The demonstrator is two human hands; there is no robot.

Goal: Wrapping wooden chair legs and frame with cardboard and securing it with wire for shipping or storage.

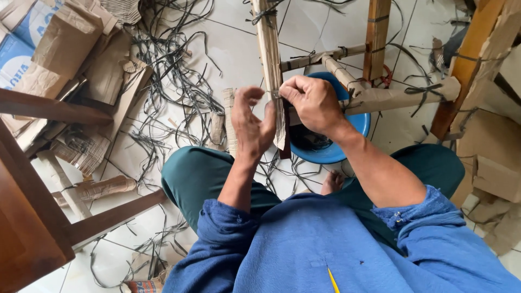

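Observation:
A wooden frame wrapped in brown paper stands before me; its upright paper-wrapped leg [269, 54] runs down between my hands. My left hand [253, 125] is beside the leg on the left, fingers curled and partly apart, touching the paper. My right hand [312, 103] presses against the leg on the right, fingers pinched on a thin strap [274, 94] around the wrapping. Crossbars [391, 99] wrapped in paper and tied with dark straps extend to the right.
A blue plastic basin [331, 152] sits on the tiled floor under the frame. Loose dark straps [173, 81] litter the floor. Cardboard boxes and paper [59, 49] pile at the left. A dark wooden furniture piece [32, 217] stands at lower left, more cardboard [491, 163] at right.

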